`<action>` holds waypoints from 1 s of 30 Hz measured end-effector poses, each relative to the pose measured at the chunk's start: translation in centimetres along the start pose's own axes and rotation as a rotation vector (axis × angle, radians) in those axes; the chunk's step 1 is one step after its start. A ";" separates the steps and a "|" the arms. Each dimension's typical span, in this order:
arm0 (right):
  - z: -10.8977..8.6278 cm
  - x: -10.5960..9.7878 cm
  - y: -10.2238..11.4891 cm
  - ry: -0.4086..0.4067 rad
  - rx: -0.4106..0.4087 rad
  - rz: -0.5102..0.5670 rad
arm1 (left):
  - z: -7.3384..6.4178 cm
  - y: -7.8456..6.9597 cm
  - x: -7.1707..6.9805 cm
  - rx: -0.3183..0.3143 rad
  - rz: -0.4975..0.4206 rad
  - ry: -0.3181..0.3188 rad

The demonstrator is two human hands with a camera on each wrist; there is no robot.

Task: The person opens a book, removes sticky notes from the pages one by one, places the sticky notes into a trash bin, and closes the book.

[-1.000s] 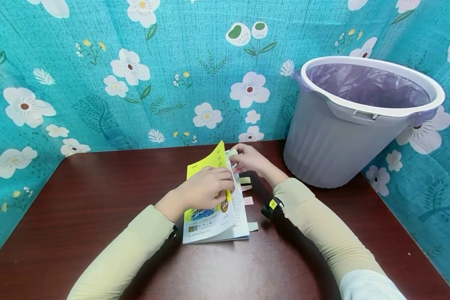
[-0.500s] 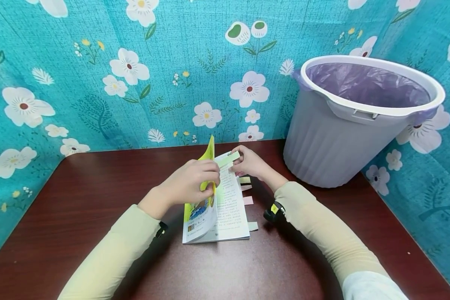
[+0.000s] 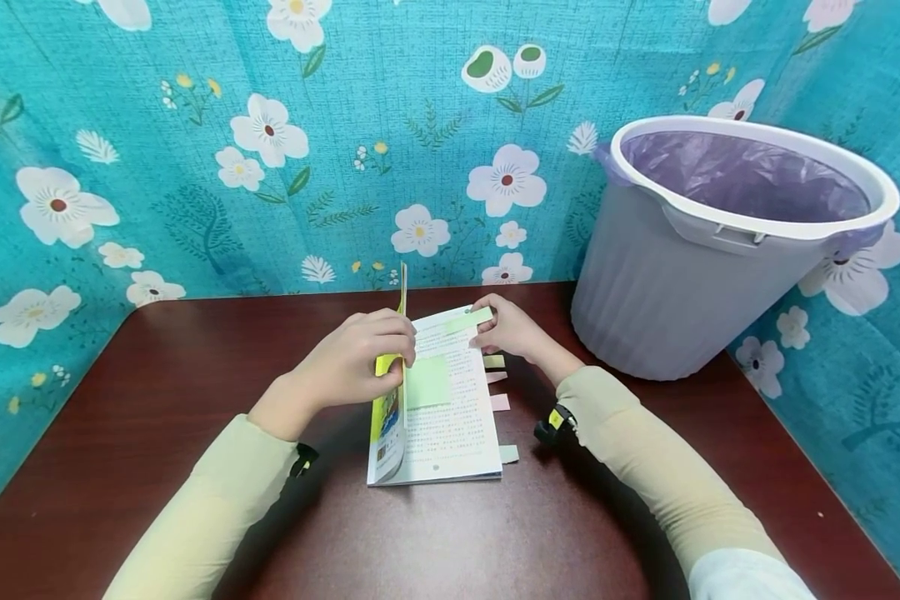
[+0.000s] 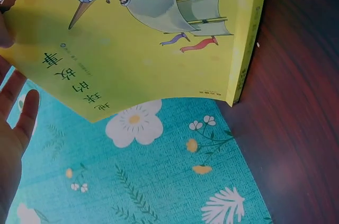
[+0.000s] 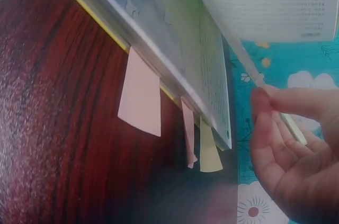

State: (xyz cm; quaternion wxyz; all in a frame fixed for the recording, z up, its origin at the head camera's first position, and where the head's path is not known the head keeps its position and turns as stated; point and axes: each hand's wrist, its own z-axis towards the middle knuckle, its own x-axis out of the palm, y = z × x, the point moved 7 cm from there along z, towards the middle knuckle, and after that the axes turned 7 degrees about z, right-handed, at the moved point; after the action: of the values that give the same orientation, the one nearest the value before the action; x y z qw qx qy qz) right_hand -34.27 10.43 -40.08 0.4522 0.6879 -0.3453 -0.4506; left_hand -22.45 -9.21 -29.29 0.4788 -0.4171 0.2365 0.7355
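Observation:
A yellow-covered book with a sailing ship on its cover lies partly opened on the table. My left hand grips the raised cover and front pages along their edge, holding them nearly upright. My right hand pinches the top right edge of the exposed page, lifting it off the pages below in the right wrist view. A pale green sticky strip lies at that page's top by the right fingers. A pale green square sticky note sits mid-page, near the left fingers.
Pink page tabs and a yellow tab stick out from the book's right side. A grey bin with a purple liner stands at the back right. A blue floral cloth hangs behind the dark table.
My left hand has swung the cover and front pages leftward to nearly upright, exposing the printed page and its green note. My right hand has stayed at the page's top right edge.

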 end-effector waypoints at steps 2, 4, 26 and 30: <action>0.1 -0.1 -0.3 0.001 0.001 -0.009 | -0.3 0.1 -0.1 -0.017 -0.001 -0.004; 0.2 -0.1 -0.6 0.001 -0.001 -0.021 | -0.5 0.2 -0.3 -0.037 -0.004 -0.010; 0.0 -0.6 -2.2 0.016 0.028 -0.048 | -8.4 2.4 -3.7 -0.236 -0.104 -0.067; 0.0 -0.6 -2.5 0.020 0.052 -0.034 | -10.1 2.8 -3.7 -0.297 -0.144 -0.056</action>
State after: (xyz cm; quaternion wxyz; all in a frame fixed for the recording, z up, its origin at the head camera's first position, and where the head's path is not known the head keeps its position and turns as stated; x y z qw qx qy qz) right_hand -34.34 11.79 -42.20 0.4299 0.7096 -0.3406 -0.4423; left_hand -20.40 -19.82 -31.75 0.4696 -0.4784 0.0814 0.7376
